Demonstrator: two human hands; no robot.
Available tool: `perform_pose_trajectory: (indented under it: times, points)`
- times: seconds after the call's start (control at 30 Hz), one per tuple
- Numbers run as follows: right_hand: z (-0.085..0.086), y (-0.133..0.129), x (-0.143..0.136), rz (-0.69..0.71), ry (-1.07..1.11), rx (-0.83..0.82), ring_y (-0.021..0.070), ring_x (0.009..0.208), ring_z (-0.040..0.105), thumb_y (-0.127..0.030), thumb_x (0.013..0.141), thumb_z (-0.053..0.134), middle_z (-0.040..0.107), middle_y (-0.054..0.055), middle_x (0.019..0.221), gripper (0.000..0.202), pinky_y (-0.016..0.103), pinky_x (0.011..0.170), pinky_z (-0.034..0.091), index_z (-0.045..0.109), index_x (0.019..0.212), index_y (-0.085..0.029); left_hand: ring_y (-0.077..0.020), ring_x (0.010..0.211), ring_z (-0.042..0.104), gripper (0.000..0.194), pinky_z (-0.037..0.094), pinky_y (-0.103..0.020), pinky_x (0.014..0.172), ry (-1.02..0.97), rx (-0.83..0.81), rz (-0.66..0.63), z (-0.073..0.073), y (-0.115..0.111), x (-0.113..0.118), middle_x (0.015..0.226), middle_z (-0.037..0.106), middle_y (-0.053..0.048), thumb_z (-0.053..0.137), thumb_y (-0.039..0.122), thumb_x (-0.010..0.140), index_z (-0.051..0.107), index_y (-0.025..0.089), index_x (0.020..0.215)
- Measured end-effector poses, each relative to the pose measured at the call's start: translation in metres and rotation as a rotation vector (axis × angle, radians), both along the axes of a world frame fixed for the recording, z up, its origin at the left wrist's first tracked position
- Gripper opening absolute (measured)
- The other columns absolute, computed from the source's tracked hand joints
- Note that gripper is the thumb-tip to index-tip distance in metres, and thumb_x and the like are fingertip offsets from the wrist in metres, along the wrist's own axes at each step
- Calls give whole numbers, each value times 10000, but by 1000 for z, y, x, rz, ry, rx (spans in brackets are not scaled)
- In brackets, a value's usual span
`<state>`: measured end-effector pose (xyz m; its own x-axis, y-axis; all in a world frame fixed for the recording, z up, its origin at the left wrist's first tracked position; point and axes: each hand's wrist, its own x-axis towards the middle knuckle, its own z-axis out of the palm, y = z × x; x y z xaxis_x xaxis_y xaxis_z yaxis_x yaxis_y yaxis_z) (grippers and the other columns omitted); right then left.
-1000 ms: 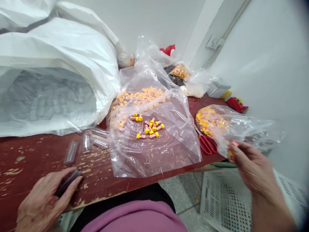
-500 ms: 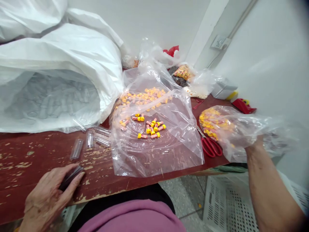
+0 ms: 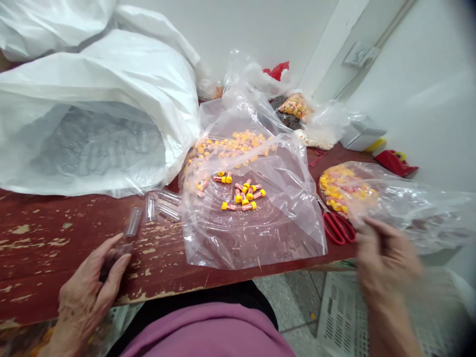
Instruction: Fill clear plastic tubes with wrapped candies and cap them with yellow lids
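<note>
My left hand [image 3: 92,285] rests on the front of the red table, thumb and fingers closed around a clear plastic tube [image 3: 116,252] that is mostly hidden. Several more clear tubes [image 3: 133,221] lie just beyond it. My right hand [image 3: 388,263] is smeared by motion at the near side of a clear plastic bag [image 3: 394,196] that holds small yellow-capped tubes [image 3: 340,186]. Whether its fingers grip the film or anything else cannot be made out. Red-handled scissors [image 3: 338,227] lie left of that hand. Between my hands, yellow-capped tubes [image 3: 245,193] sit on a large clear bag [image 3: 253,243].
A white sack [image 3: 156,74] full of clear tubes stands open at the left. Small bags of coloured bits [image 3: 293,106], a white box [image 3: 360,134] and a red tape dispenser [image 3: 396,162] are at the back. A white perforated crate [image 3: 338,312] stands below, right.
My right hand has come back from behind the right bag's film, toward me and to the left. The left hand keeps its hold on the tube. The view has shifted slightly.
</note>
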<state>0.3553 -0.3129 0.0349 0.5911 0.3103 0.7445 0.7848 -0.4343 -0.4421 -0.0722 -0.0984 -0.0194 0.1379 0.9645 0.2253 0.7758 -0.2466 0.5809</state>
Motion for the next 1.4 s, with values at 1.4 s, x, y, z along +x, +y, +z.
perform_pose_trajectory:
  times: [1.4]
  points:
    - [-10,116,-225,1301,367,-323,240,1251,436,-267,826,618,447,65,1394,257,440,1036,377,618,1083,-260,-52,480,422,297,309,-182,433,-1480,-879,-133,31,-54,82,579,497,34,657,409,757,548,140,691]
